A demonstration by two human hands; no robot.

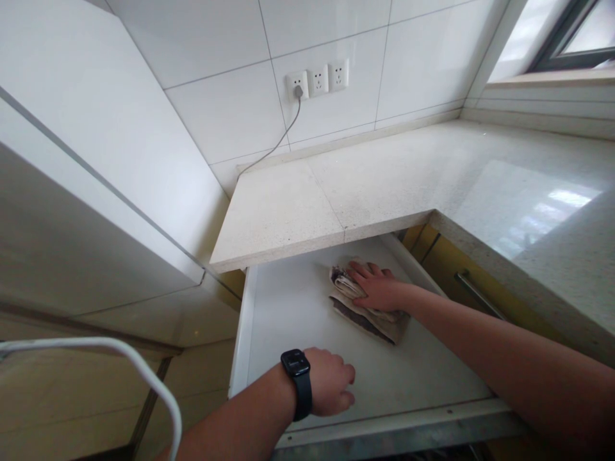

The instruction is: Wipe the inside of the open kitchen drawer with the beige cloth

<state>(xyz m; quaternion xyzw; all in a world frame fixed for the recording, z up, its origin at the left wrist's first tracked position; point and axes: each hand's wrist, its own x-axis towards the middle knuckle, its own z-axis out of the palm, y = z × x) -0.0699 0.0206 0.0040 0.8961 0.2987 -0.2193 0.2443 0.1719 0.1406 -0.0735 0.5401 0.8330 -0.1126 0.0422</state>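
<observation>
Inside a pulled-out white drawer (283, 320), a folded beige and brown cloth (372, 320) lies on the bottom panel. My right hand (375, 285) presses down on this cloth from above, its fingers bent over the folded upper part. Nearer the drawer's front edge is my left hand (331, 382), with fingers curled in and no object seen in them. A black watch (296, 371) is on the left wrist. The palm side of the left hand is hidden.
A pale stone countertop (384, 192) overhangs the drawer and turns a corner at right. Below it is a yellow cabinet front with a metal handle (478, 294). A plugged cord (288, 131) runs down from the wall sockets. A white curved tube (158, 384) crosses the lower left.
</observation>
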